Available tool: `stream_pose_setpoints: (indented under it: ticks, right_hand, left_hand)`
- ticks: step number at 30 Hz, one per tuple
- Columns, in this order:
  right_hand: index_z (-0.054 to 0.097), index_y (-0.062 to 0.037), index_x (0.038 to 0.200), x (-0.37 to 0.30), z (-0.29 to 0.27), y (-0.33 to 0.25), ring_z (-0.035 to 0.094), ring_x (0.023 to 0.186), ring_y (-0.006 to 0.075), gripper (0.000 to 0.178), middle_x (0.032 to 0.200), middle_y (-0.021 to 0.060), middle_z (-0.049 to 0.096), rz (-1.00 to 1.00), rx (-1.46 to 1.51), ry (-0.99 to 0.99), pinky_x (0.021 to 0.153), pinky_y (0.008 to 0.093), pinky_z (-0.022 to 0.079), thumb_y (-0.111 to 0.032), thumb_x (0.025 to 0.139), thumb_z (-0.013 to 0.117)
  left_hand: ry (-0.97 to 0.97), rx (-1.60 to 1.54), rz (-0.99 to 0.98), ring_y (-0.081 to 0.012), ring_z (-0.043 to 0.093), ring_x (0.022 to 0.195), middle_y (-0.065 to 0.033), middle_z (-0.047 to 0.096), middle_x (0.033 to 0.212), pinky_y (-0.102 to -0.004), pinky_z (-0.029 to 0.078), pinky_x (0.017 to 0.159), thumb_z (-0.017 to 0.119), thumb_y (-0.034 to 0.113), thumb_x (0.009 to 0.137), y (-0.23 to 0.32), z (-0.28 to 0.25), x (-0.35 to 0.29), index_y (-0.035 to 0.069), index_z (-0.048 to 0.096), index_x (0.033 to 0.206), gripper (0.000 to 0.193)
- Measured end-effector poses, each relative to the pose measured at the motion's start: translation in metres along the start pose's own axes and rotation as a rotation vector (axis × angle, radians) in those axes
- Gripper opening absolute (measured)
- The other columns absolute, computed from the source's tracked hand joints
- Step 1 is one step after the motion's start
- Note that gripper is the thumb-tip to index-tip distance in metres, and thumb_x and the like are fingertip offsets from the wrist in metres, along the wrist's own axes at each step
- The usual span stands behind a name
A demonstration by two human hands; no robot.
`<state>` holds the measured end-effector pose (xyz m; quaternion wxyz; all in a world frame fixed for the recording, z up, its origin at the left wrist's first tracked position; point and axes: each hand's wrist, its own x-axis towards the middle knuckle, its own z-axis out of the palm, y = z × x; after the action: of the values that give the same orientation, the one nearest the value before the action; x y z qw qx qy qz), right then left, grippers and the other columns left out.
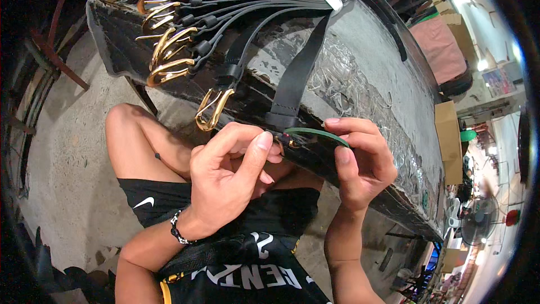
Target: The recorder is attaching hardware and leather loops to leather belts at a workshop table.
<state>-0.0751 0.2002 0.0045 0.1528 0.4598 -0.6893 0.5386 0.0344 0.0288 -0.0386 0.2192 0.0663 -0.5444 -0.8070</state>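
Note:
My left hand [228,174] is closed in a pinch at the buckle end of a black belt [301,76], where a bit of gold metal shows by the fingertips. The fingers hide most of that buckle. Between the fingers and thumb of my right hand [365,160] is a thin, curved green strip [318,133], its far end reaching the belt's end near my left fingertips. Beside my left hand, another black belt hangs over the table edge with a gold buckle [215,110].
Several black belts with gold buckles [166,45] lie fanned out, bound by a white band [332,1]. They rest on a worn table [382,101] partly covered with clear plastic. A pink cloth [436,45] sits at the far right, and a fan [478,219] stands beyond.

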Motion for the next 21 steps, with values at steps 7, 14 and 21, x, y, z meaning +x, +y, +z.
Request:
stream_pose_setpoints:
  ticks: [7,14,21]
  right_hand:
    - [0.067,0.0043,0.095,0.001,0.001,-0.001,0.071,0.094,0.0300,0.012,0.103,0.0232,0.073,0.012,-0.001,0.003,0.086,0.0387,0.056,0.002,0.084,0.072]
    - [0.066,0.0046,0.097,-0.002,-0.001,-0.004,0.071,0.095,0.0306,0.010,0.105,0.0246,0.072,0.074,0.127,0.100,0.088,0.0401,0.056,-0.001,0.089,0.069]
    - [0.061,0.0029,0.100,0.003,-0.035,-0.007,0.069,0.090,0.0253,0.012,0.104,0.0221,0.071,0.103,0.018,0.356,0.081,0.0355,0.056,-0.007,0.094,0.064]
  left_hand:
    - [-0.002,-0.023,0.038,-0.0135,0.071,0.081,-0.0103,0.073,0.091,-0.0261,0.059,0.066,0.060,0.008,0.104,-0.008,-0.001,0.001,-0.003,0.064,0.106,0.012]
    - [0.020,-0.138,-0.049,-0.0212,0.072,0.077,-0.0173,0.071,0.090,-0.0296,0.059,0.057,0.051,0.016,0.109,-0.004,-0.002,0.001,0.000,0.053,0.105,0.017]
    - [0.150,-0.021,-0.131,-0.0168,0.071,0.075,-0.0139,0.071,0.091,-0.0233,0.053,0.051,0.055,0.011,0.104,-0.031,-0.040,0.017,-0.003,0.057,0.111,0.016]
